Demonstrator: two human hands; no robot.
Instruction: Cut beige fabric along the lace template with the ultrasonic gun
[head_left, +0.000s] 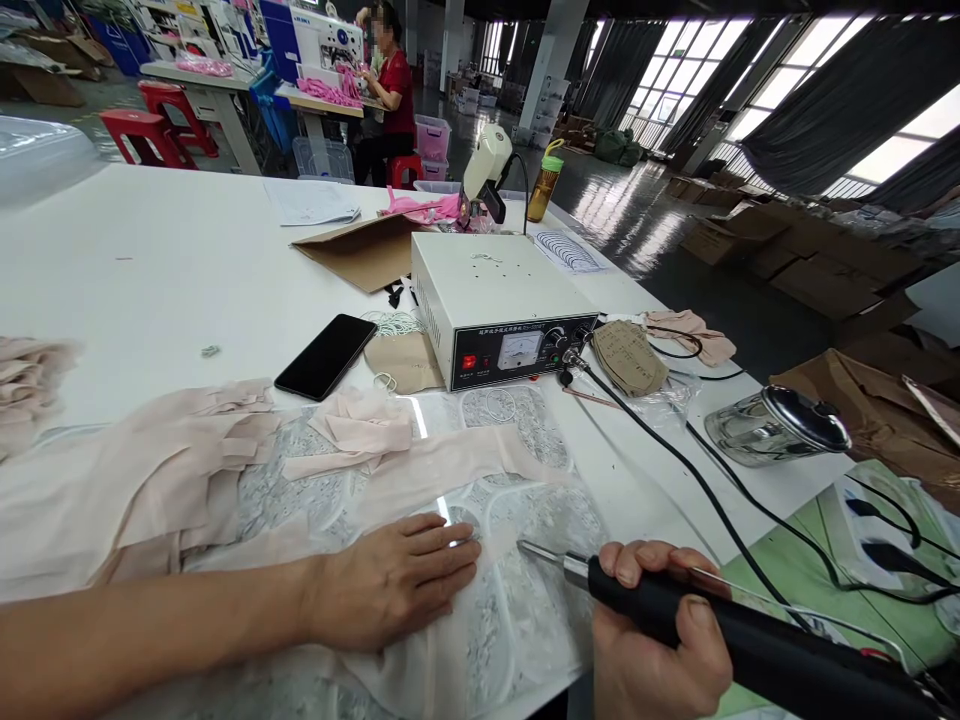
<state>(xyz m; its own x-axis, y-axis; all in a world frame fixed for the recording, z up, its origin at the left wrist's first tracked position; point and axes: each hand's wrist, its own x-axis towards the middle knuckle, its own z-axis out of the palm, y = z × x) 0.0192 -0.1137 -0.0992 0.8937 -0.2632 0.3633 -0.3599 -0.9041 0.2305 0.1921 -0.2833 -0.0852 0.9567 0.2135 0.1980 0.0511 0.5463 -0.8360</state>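
Here, left hand (386, 590) flat on pale fabric (433, 665), fingers (446, 565) barely apart; right hand (656, 655), fingers round a black tool (757, 635).

Bright table (187, 250), dim hall (491, 130) behind.
Windows (682, 68) glare white between one and two o'clock, streaking the floor (621, 215); the wide view slants them. My left hand (394, 580) looks sharp; toward twelve, distance softens detail.

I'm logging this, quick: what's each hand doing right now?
Left hand: open, palm down on pale fabric.
Right hand: closed, holding the black tool.
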